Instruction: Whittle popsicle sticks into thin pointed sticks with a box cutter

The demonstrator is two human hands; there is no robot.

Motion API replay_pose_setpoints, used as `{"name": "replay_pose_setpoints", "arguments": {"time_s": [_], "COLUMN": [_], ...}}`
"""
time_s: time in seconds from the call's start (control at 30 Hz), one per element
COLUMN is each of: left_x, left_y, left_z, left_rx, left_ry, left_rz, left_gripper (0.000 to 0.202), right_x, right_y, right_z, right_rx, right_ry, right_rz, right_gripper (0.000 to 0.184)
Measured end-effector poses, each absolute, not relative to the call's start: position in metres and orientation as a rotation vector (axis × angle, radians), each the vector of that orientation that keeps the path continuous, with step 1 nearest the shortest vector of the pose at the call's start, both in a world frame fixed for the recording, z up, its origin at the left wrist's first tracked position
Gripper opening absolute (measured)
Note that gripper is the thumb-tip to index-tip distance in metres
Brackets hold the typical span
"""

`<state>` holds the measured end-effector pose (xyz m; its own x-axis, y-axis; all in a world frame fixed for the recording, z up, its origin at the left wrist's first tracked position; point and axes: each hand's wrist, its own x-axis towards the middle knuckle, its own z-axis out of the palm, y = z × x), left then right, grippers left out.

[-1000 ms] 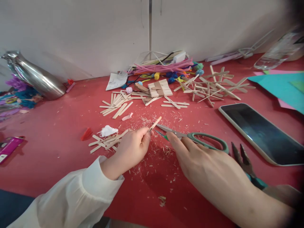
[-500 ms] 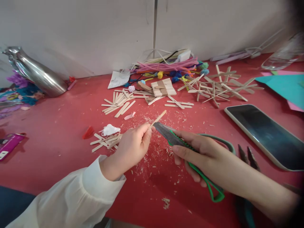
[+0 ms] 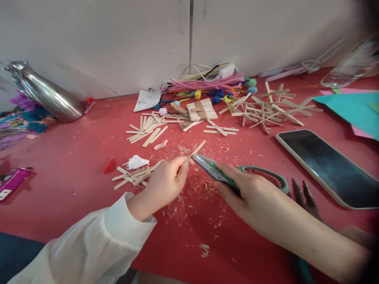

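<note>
My left hand [image 3: 166,183] is closed around a thin wooden stick [image 3: 196,150] that points up and to the right over the red table [image 3: 74,157]. My right hand [image 3: 251,193] grips a green and grey utility knife [image 3: 214,171]; the blade end meets the stick just beyond my left fingertips. Green-handled scissors [image 3: 266,175] lie on the table behind my right hand. Wood shavings [image 3: 204,185] are scattered beneath both hands.
Loose craft sticks [image 3: 148,132] and a glued stick panel [image 3: 203,109] lie in the middle, more sticks [image 3: 266,106] at right. A phone [image 3: 325,165], pliers [image 3: 304,197], teal paper [image 3: 352,110], pink pipe cleaners [image 3: 207,83], a silver bottle [image 3: 44,94] and a white wad [image 3: 136,161] surround them.
My right hand left the scissors on the table, took up the green utility knife and brought its blade to the stick. The left hand kept holding the stick.
</note>
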<state>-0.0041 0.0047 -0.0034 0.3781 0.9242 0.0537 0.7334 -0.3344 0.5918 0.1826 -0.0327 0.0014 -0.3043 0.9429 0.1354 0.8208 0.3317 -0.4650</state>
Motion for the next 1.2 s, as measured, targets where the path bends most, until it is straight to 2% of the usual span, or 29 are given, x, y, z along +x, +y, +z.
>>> {"name": "replay_pose_setpoints", "arguments": {"time_s": [0.13, 0.3, 0.43, 0.57, 0.63, 0.77, 0.97, 1.2], "left_x": [-0.0057, -0.0094, -0.0102, -0.0098, -0.0101, -0.0123, -0.0127, -0.0090], "left_y": [0.0047, 0.0056, 0.0055, 0.0068, 0.0082, 0.0099, 0.0093, 0.0068], "left_z": [-0.0032, -0.0015, -0.0016, 0.0003, 0.0018, 0.0024, 0.0013, 0.0017], "left_rx": [2.071, 1.916, 1.866, 2.019, 2.127, 2.174, 2.076, 2.073], "left_ry": [1.388, 1.339, 1.328, 1.407, 1.460, 1.487, 1.449, 1.420], "left_rz": [0.570, 0.541, 0.507, 0.547, 0.584, 0.616, 0.614, 0.589], "left_gripper": [0.031, 0.032, 0.033, 0.030, 0.029, 0.031, 0.033, 0.031], "right_x": [0.1837, 0.1849, 0.1845, 0.1849, 0.1848, 0.1831, 0.1811, 0.1804], "right_y": [-0.0317, -0.0289, -0.0284, -0.0261, -0.0252, -0.0266, -0.0294, -0.0291], "right_z": [0.0052, 0.0068, 0.0081, 0.0092, 0.0096, 0.0106, 0.0109, 0.0072], "right_rx": [-1.566, -1.570, -1.562, -1.526, -1.502, -1.481, -1.486, -1.512], "right_ry": [-2.167, -2.063, -1.973, -1.707, -1.613, -1.613, -1.815, -1.990], "right_rz": [0.552, 0.895, 0.997, 1.528, 1.659, 1.608, 1.243, 0.992], "right_gripper": [0.027, 0.030, 0.032, 0.021, 0.017, 0.016, 0.014, 0.025]}}
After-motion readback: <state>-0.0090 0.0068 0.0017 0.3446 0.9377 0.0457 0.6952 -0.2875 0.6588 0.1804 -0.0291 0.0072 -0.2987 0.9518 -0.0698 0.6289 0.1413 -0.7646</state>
